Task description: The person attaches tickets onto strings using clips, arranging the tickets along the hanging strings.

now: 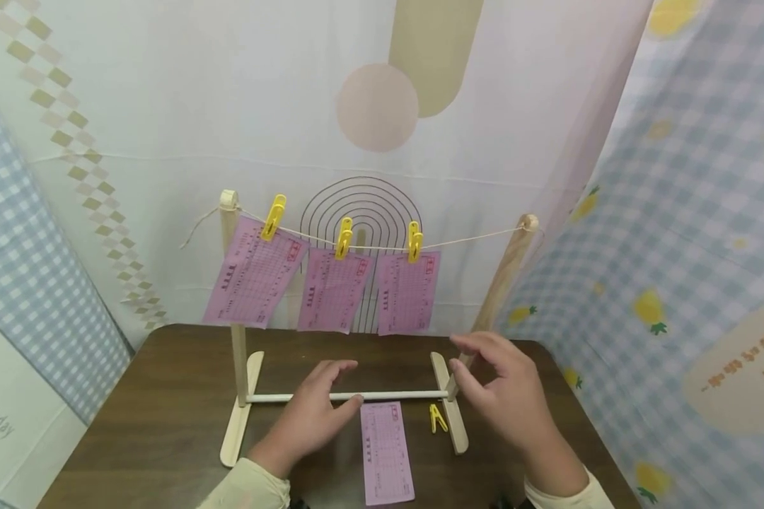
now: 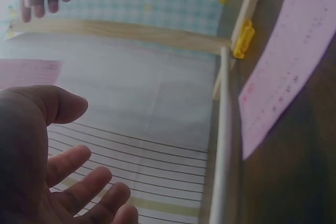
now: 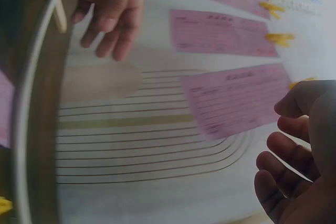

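Three pink printed slips hang from a string, each under a yellow clothespin: a left slip (image 1: 251, 276), a middle slip (image 1: 335, 293) and a right slip (image 1: 409, 295). A fourth pink slip (image 1: 387, 452) lies on the table, with a loose yellow clothespin (image 1: 438, 418) to its right. My left hand (image 1: 315, 410), fingers loosely bent and holding nothing, hovers by the white crossbar (image 1: 395, 395), left of the lying slip. The right hand (image 1: 506, 389) is raised near the right post, thumb and fingers apart with nothing between them.
A wooden stand carries the string between its left post (image 1: 238, 364) and right post (image 1: 508, 272), joined low down by the crossbar. It stands on a dark brown table (image 1: 159, 382). A white patterned cloth (image 1: 229, 92) hangs behind, and a checked cloth (image 1: 675, 247) at the right.
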Demonstrator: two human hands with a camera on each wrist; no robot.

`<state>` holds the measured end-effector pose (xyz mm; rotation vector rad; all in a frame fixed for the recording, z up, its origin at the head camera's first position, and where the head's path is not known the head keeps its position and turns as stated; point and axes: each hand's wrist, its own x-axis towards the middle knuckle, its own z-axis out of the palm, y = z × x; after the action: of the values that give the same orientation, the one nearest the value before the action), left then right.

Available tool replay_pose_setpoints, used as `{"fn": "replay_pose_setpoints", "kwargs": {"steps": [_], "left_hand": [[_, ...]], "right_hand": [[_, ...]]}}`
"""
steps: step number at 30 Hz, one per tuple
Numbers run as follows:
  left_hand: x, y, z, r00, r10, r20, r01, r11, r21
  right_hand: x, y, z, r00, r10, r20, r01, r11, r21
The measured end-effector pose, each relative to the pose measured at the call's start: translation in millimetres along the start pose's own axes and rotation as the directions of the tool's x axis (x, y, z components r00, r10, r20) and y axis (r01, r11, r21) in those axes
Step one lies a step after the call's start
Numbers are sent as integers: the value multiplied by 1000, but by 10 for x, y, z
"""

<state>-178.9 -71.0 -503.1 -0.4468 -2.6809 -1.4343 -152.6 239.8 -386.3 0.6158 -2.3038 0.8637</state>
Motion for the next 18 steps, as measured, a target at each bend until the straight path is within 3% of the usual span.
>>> {"fn": "replay_pose_setpoints", "kwargs": {"steps": [5,8,12,18], "left_hand": [[-29,-105,123,1000,-13,5,13,1000,16],[-43,-162,213,999,-21,49,19,999,43],[-73,-214,313,996,-21,91,13,996,91],[-107,-295,418,997,-11,80,0,990,141]], "right_hand": [[-213,175,197,994,93,60,-91,995,-33],[-316,275,304,975,169,146,-162,985,-59],[-439,432,451,922,296,249,-277,955,-109],[-590,630,671,847,428,317,-397,904,-158]]}}
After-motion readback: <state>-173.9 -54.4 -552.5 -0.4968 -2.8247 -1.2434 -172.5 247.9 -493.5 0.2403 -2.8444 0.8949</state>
